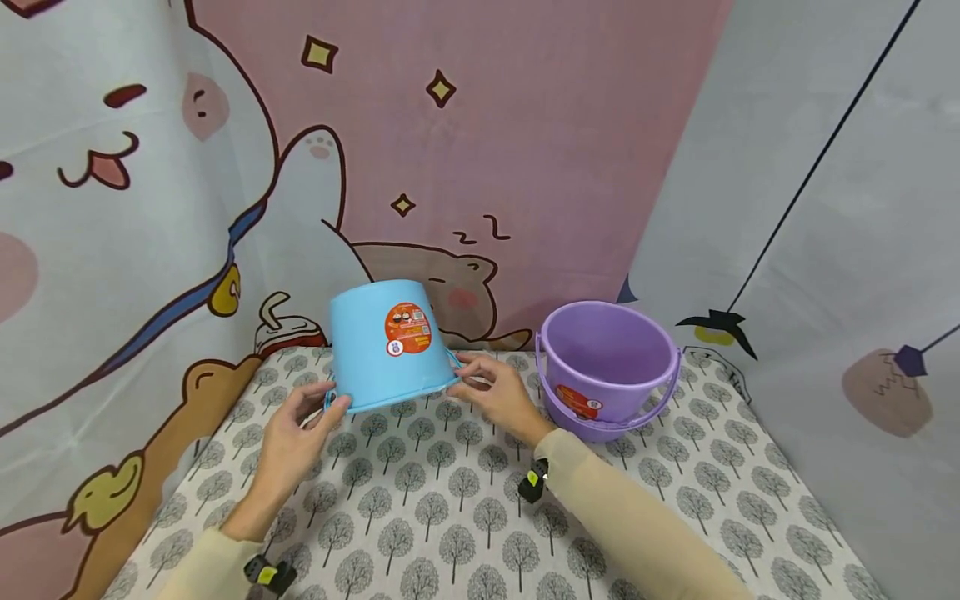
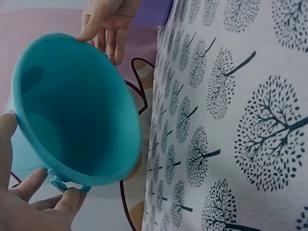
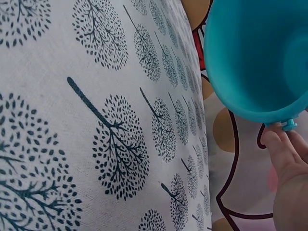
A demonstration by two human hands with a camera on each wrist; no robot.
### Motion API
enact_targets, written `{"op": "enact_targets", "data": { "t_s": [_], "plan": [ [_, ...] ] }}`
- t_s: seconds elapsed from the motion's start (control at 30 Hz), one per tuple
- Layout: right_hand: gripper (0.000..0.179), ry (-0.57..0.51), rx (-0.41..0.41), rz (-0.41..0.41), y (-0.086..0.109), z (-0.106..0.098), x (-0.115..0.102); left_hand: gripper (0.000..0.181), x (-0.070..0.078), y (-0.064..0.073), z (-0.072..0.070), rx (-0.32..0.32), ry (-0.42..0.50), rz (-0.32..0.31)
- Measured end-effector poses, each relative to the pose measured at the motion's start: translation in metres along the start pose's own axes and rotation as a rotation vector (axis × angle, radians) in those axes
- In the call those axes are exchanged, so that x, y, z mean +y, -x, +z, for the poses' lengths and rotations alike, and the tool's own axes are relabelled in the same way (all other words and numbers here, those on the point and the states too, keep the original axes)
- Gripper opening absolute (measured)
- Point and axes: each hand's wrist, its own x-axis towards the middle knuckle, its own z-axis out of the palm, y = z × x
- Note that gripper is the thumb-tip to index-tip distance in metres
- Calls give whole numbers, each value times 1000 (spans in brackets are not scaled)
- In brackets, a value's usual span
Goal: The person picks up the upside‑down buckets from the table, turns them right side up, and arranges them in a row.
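Observation:
A light blue bucket [image 1: 363,346] with a round orange label hangs upside down and tilted above the table, between both hands. In the head view, the left hand [image 1: 292,437] grips its rim at the left handle joint. The right hand [image 1: 501,398] pinches the rim on the opposite side, near the other joint. Both wrist views look into the hollow inside of the blue bucket [image 2: 132,144], where nothing is seen. An upright purple bucket [image 1: 570,371] stands to the right of the right hand, its handle lowered across the front.
A cloth printed with grey trees [image 1: 450,517] covers the table. Cartoon-printed fabric [image 1: 540,125] hangs behind it and at both sides. Each wrist wears a small black band device [image 1: 534,481].

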Motion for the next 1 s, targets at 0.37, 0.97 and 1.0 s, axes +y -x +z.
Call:
{"op": "enact_targets", "data": {
  "t_s": [0.37, 0.97, 1.0],
  "plan": [
    [16, 43, 59, -19, 6, -2, -7, 52, 6, 5, 1, 36, -7, 48],
    [27, 95, 123, -69, 19, -3, -17, 37, 6, 3, 2, 133, 21, 240],
    [30, 107, 123, -78, 19, -4, -18, 39, 6, 3, 2, 144, 17, 243]
  ]
}}
